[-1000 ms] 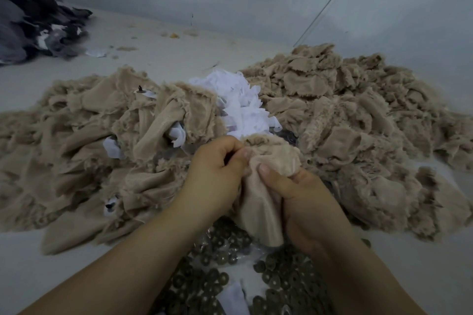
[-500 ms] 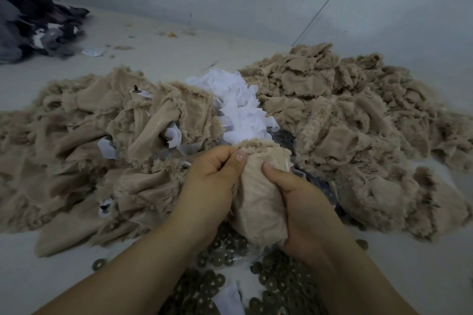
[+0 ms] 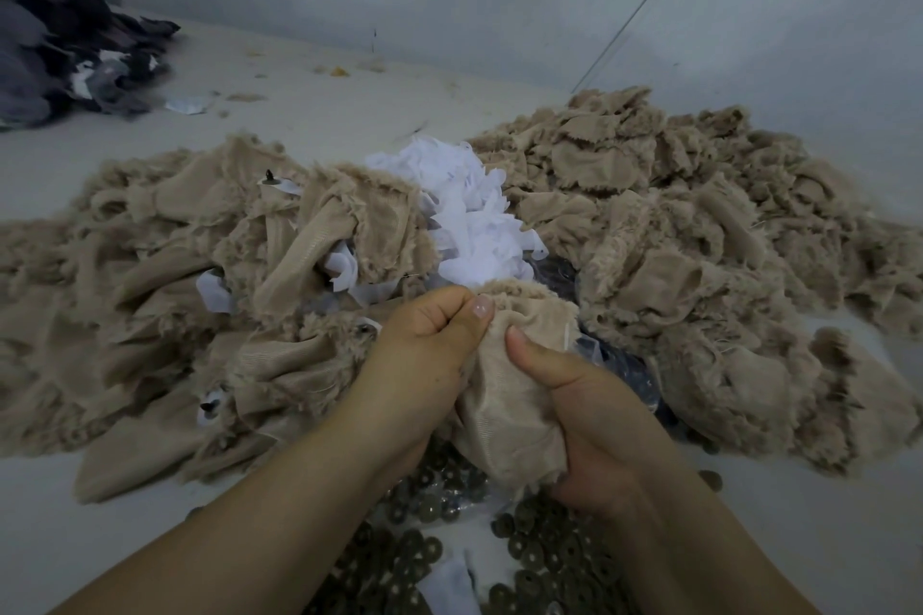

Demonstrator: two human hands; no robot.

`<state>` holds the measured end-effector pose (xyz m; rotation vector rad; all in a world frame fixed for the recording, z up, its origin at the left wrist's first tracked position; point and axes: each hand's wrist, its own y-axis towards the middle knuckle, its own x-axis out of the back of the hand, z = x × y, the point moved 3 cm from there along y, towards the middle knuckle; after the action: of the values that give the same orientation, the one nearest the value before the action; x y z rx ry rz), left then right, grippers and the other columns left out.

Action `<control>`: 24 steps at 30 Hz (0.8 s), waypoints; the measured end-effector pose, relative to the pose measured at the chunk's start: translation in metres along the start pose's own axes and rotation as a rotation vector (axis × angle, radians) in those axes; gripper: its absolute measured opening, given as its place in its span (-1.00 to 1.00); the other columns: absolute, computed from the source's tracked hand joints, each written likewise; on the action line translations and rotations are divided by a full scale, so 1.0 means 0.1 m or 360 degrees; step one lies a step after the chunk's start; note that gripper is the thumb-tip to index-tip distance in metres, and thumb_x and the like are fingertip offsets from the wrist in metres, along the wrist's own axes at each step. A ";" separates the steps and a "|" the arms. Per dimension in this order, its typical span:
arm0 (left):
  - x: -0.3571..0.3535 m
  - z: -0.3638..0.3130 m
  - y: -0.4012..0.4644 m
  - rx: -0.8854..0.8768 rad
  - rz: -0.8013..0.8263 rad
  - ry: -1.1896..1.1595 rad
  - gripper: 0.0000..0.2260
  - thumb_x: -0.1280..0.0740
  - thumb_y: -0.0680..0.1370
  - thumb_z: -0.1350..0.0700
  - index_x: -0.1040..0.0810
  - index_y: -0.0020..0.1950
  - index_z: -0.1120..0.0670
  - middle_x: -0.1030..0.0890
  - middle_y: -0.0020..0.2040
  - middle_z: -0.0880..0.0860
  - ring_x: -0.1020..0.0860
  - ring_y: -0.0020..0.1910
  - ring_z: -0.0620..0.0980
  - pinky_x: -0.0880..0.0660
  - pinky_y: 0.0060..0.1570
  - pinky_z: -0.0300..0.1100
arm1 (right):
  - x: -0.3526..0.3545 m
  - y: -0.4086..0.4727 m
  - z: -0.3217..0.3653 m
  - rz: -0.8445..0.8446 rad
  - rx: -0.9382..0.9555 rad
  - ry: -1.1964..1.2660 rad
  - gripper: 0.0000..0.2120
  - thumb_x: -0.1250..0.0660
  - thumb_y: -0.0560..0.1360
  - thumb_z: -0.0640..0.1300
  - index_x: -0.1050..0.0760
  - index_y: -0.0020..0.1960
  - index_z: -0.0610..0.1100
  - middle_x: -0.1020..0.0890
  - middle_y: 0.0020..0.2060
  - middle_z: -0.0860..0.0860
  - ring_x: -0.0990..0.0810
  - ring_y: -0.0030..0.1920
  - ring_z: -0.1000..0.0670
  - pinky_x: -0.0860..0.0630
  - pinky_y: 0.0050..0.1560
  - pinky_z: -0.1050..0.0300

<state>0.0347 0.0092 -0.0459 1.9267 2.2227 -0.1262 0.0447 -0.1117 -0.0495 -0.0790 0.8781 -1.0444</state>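
Observation:
A beige plush fabric piece [image 3: 514,415] is held up at the centre of the view, backing side out, with a furry edge at its top. My left hand [image 3: 424,350] pinches its upper left edge between thumb and curled fingers. My right hand [image 3: 589,415] grips its right side, thumb pressed on the front. Below both hands lies a spread of small dark round washers [image 3: 539,559] on clear plastic.
Piles of the same beige plush pieces lie to the left [image 3: 165,290] and to the right [image 3: 699,255]. A heap of white fabric scraps [image 3: 469,220] sits between them. Dark grey fabric [image 3: 55,40] is piled at the far left. A pale wall stands behind.
Both hands have kept their hold on the beige piece and shifted it slightly down and toward me. My left thumb has moved up onto its top edge.

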 end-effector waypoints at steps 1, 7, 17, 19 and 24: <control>0.00 -0.01 -0.01 -0.0057 0.0003 0.0051 -0.72 -0.28 0.63 0.09 -0.54 -0.14 0.29 -0.57 -0.26 0.19 -0.51 -0.27 0.06 -0.48 -0.21 -0.07 | 0.00 0.00 0.00 0.0003 -0.0018 0.0015 -0.67 -0.37 0.47 -0.04 -0.69 0.10 -0.23 -0.69 0.09 -0.26 -0.70 0.05 -0.23 -0.60 0.07 -0.13; 0.04 -0.11 -0.01 -0.0219 0.0133 0.0279 -0.77 -0.38 0.54 0.00 -0.59 -0.32 0.00 -0.54 -0.38 -0.04 -0.49 -0.38 -0.15 -0.44 -0.38 -0.30 | 0.00 -0.01 0.02 0.0082 -0.0039 0.0044 -0.62 -0.30 0.56 -0.01 -0.65 0.17 -0.27 -0.67 0.15 -0.24 -0.67 0.14 -0.20 -0.59 0.18 -0.11; 0.11 -0.02 0.07 -0.0154 0.0165 0.0279 -0.77 -0.48 0.44 -0.04 -0.58 -0.33 0.04 -0.48 -0.44 0.06 -0.39 -0.46 0.01 -0.36 -0.42 -0.18 | 0.28 -0.01 0.36 -0.0354 0.0533 -0.0540 -0.67 -0.36 0.52 0.10 -0.66 -0.05 -0.18 -0.72 -0.04 -0.10 -0.70 -0.02 -0.11 -0.61 0.01 -0.03; 0.13 0.00 0.06 -0.0151 0.0112 0.0271 -0.76 -0.45 0.45 -0.04 -0.57 -0.36 0.01 -0.45 -0.50 -0.03 -0.36 -0.54 -0.14 -0.33 -0.51 -0.33 | 0.48 -0.03 0.58 -0.0912 0.1003 -0.1193 -0.68 -0.29 0.60 0.05 -0.59 -0.24 -0.08 -0.67 -0.25 -0.02 -0.60 -0.24 -0.04 -0.53 -0.15 0.03; 0.13 0.04 0.06 -0.0109 0.0096 0.0264 -0.79 -0.39 0.46 0.01 -0.56 -0.37 0.00 -0.39 -0.53 -0.08 -0.30 -0.57 -0.19 -0.27 -0.54 -0.39 | 0.75 0.20 0.62 -0.1236 0.0521 -0.2876 -0.78 -0.22 0.62 -0.20 -0.62 0.15 -0.13 -0.66 0.08 -0.14 -0.60 0.07 -0.14 -0.39 -0.03 0.09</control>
<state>0.0391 0.0223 -0.0517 2.0318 2.2346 0.1220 0.1158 -0.1800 -0.0620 -0.9662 -1.0501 -1.2726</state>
